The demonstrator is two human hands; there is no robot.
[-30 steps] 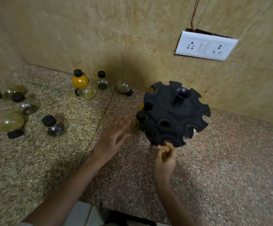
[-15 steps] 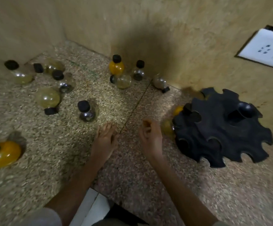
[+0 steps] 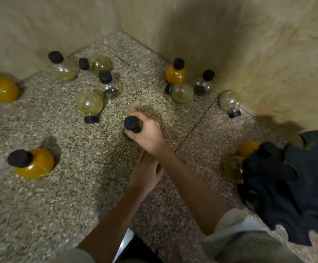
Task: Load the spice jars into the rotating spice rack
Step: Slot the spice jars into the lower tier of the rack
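Spice jar [image 3: 132,124] upright mid-worktop [image 3: 78,196], my right hand [image 3: 149,134] wrapped round it; left hand [image 3: 145,172] flat, empty, just below; rack [image 3: 296,194] at right edge.

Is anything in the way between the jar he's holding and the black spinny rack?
Nothing visible. The right hand grips the jar, and the stretch of counter toward the rack is bare; the other jars lie off to the sides.

Your jars [image 3: 90,103]: clear glossy glass or plastic, matt black caps [image 3: 19,158]. Your counter [image 3: 59,196]: speckled polished stone. Rack [image 3: 291,196]: matt black plastic. Walls [image 3: 268,54]: smooth beige tile.
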